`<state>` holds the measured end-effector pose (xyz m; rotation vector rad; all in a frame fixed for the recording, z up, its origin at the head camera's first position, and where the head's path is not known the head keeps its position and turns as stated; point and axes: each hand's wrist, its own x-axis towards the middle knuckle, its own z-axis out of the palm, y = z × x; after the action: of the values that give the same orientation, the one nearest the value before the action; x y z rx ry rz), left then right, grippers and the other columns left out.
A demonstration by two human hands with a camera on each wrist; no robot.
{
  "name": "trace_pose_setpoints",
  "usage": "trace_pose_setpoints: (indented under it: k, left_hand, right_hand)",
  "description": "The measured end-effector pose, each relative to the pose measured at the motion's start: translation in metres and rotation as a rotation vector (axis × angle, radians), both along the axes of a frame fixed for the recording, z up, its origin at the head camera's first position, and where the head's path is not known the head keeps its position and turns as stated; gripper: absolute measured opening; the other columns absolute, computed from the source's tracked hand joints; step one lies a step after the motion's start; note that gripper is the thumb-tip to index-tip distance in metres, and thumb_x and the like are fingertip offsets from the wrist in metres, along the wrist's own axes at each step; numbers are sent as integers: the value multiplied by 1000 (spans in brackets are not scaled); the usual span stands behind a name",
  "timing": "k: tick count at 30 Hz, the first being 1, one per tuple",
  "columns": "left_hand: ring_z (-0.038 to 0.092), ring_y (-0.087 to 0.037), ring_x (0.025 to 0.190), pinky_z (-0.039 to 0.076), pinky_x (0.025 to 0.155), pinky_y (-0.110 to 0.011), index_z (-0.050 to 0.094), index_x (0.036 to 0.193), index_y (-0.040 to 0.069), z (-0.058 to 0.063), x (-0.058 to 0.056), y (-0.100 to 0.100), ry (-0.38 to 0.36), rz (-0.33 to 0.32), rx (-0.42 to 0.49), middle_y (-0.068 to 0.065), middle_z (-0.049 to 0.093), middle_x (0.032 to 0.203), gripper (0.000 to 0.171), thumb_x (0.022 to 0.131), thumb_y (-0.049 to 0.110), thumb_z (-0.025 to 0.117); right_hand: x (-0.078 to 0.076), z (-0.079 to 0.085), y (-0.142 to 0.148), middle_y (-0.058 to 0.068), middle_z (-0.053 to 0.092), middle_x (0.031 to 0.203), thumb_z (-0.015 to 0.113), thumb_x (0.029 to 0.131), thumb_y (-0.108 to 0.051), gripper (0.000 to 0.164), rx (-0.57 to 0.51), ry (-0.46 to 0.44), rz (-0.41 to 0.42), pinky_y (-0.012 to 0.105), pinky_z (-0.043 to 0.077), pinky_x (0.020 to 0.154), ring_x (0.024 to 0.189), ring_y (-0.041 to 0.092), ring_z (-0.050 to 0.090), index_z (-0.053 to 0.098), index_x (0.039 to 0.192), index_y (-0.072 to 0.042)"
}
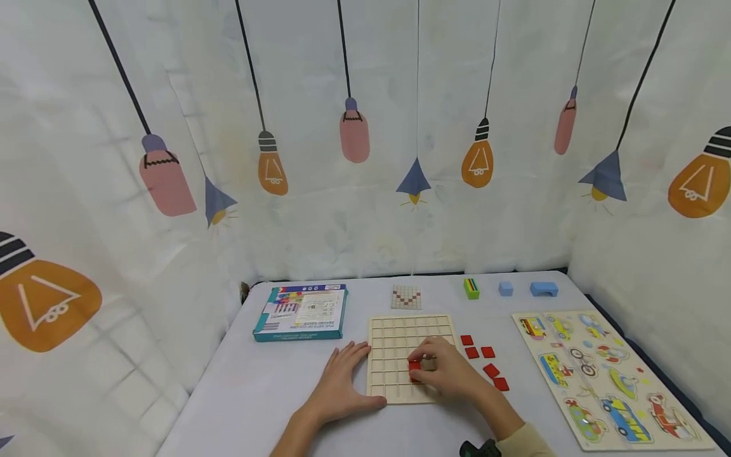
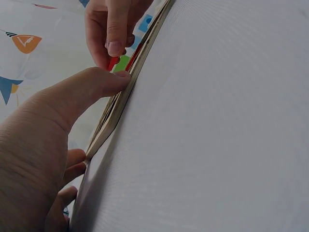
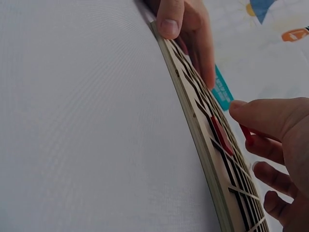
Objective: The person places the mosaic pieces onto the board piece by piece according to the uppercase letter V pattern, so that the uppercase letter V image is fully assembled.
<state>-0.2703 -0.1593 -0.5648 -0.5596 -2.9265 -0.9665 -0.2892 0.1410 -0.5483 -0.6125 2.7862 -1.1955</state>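
Observation:
A wooden grid board (image 1: pixel 388 355) lies on the white table before me. My left hand (image 1: pixel 338 386) rests at its left side, fingers stretched along the edge and thumb on the near left corner. Over the board's near part, my right hand (image 1: pixel 448 369) pinches a red square tile (image 3: pixel 246 134) between thumb and fingers, tilted above the grid. Another red tile (image 3: pixel 221 136) sits in a cell near the front edge, just under that hand. Several loose red tiles (image 1: pixel 491 370) lie right of the board. My fingers partly hide the held tile in the head view.
Behind the board lies a small pattern card (image 1: pixel 406 297); a teal box (image 1: pixel 301 314) is at back left. A green striped block (image 1: pixel 471 289), a blue cube (image 1: pixel 506 289) and a blue arch block (image 1: pixel 544 289) stand at the back. A vehicle puzzle board (image 1: pixel 588 406) fills the right side.

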Motion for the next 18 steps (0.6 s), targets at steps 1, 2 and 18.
trace_pose_setpoints:
  k: [1, 2, 18]
  left_hand:
    - [31, -35, 171, 15, 142, -67, 53, 165, 19, 0, 0, 1, 2, -2, 2, 0, 50, 174, 118, 71, 81, 89]
    - [31, -35, 170, 15, 142, -67, 54, 165, 19, 0, -1, 2, 3, -2, 2, 0, 51, 173, 118, 71, 81, 89]
    - [31, -36, 171, 14, 142, -68, 53, 165, 19, -1, -2, 1, -3, -3, -7, 0, 50, 174, 119, 71, 82, 88]
  right_hand:
    - [0, 0, 0, -15, 67, 115, 90, 95, -37, 19, -4, 0, -1, 29, 61, 95, 113, 14, 55, 84, 113, -32]
    - [0, 0, 0, -16, 66, 115, 89, 96, -37, 20, -7, 2, -3, 29, 60, 95, 113, 14, 54, 84, 114, -32]
    - [-10, -4, -15, -21, 69, 110, 88, 97, -39, 20, 24, 65, 5, 33, 56, 94, 107, 10, 54, 83, 115, -33]
